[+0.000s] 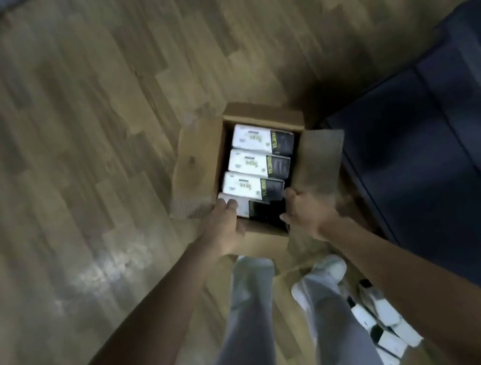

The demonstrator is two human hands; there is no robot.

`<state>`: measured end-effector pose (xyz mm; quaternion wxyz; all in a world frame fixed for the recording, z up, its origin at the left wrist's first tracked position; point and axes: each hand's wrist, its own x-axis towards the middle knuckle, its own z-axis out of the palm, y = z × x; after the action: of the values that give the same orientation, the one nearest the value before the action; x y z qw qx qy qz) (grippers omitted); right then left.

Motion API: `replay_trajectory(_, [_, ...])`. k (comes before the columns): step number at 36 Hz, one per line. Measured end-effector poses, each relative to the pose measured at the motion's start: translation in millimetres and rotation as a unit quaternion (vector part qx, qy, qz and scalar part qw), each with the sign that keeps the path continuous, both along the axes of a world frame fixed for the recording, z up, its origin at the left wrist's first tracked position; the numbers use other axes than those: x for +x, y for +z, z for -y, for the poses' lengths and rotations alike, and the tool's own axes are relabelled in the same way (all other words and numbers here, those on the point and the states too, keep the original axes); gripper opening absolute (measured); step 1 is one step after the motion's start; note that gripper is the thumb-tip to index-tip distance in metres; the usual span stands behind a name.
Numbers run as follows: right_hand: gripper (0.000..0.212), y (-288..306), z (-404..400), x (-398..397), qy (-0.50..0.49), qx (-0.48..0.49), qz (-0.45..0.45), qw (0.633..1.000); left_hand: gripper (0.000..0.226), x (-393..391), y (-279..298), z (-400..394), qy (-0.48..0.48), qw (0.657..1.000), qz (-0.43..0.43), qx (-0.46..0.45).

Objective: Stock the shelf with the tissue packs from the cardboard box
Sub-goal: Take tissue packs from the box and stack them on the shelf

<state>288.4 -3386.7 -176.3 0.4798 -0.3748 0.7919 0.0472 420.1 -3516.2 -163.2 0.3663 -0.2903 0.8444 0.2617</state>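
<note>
Four tissue packs [257, 165] fill the cardboard box [202, 163] at your 12 o'clock. Your left hand [227, 226] and right hand [304, 210] grip the nearest pack [246, 208] by its ends; its long axis runs from 9 to 3 o'clock.

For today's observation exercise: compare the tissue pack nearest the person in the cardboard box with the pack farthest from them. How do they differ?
The nearest pack is touched by the left hand and right hand; the farthest pack is untouched. The nearest pack is partly hidden by the hands, while the farthest pack's top shows whole. Both are white with a dark end, lying in the same row in the cardboard box.
</note>
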Motion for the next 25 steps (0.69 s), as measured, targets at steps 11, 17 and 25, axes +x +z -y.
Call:
replay_trajectory(11, [0.077, -135, 33, 21, 0.051, 0.036, -0.131, 0.989, 0.039, 20, -83, 33, 0.046, 0.999, -0.023, -0.016])
replay_trajectory(17, [0.063, -161, 35, 30, 0.114, 0.03, -0.227, 0.967, 0.04, 31, -93, 36, 0.063, 0.997, -0.04, -0.01])
replay_trajectory(25, [0.069, -107, 41, 8, -0.121, -0.02, -0.014, 0.992, 0.032, 21, -57, 42, 0.059, 0.996, -0.066, 0.0])
